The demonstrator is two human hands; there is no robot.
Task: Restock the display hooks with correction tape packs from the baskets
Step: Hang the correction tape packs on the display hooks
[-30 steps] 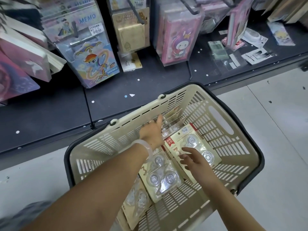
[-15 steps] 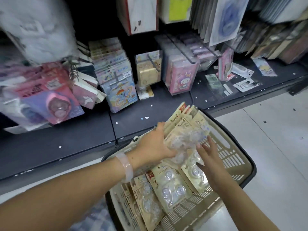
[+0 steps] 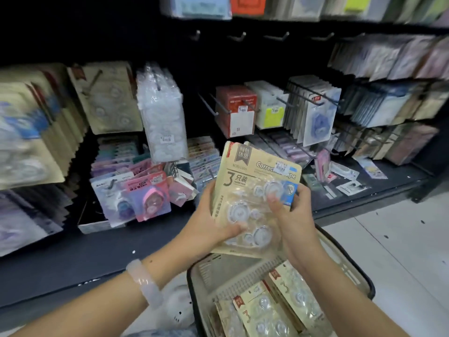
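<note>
A stack of beige correction tape packs [image 3: 252, 173] with clear blisters is held upright above the basket, in front of the shelf. My left hand [image 3: 206, 224] grips its left edge, thumb across the lower front. My right hand [image 3: 294, 215] grips the right edge, thumb on a blister. Below, the cream basket [image 3: 243, 268] with a black rim holds several more packs [image 3: 272, 310]. Matching beige packs [image 3: 107, 98] hang on a hook at the upper left. A bare hook [image 3: 206, 105] juts out left of the red packs.
Hooks carry a clear bagged stack [image 3: 162, 117], red packs [image 3: 237, 110], yellow-label packs [image 3: 272, 110] and grey card packs [image 3: 313, 115]. Pink and purple tape packs [image 3: 145, 195] lean on the dark bottom shelf [image 3: 73, 259]. Four short bare pegs [image 3: 238, 36] line the top rail. White floor [image 3: 401, 239] lies to the right.
Both hands have lifted the stack of packs out of the basket and up before the hooks. My view has tilted up from the basket to the hanging displays.
</note>
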